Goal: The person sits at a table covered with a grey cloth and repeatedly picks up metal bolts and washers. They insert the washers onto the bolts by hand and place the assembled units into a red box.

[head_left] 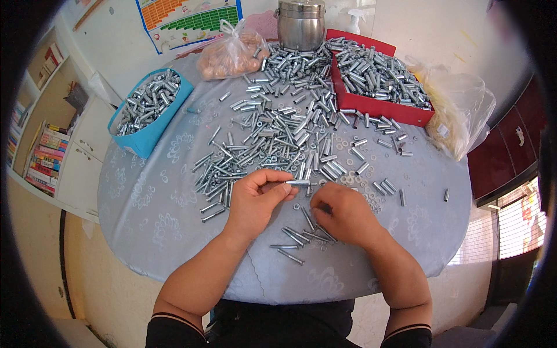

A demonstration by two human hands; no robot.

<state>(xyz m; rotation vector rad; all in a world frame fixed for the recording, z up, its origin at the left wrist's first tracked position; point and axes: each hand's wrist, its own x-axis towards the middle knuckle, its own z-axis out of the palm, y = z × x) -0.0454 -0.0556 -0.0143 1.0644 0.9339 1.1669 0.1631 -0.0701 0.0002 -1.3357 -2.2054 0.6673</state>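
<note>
Between the thumb and fingertips of my left hand (255, 203) is a shiny metal sleeve (299, 182), held level with its free end pointing right. Just right of that end, my right hand (345, 214) has its fingers curled together; what they grip, if anything, is hidden. Several long bolts (295, 235) lie loose below the hands, with a nut (296, 206) near them. Beyond my hands spreads a big heap of bolts (255, 148) mixed with sleeves. Flat washers (374, 202) are scattered to the right of it.
A blue box (136, 142) of metal parts stands at the left, a red box (383, 110) of sleeves at the back right. Along the far side are a tied bag (226, 55) of round brown items, a steel pot (301, 26) and a clear plastic bag (461, 110). A patterned grey cloth (168, 226) covers the round table.
</note>
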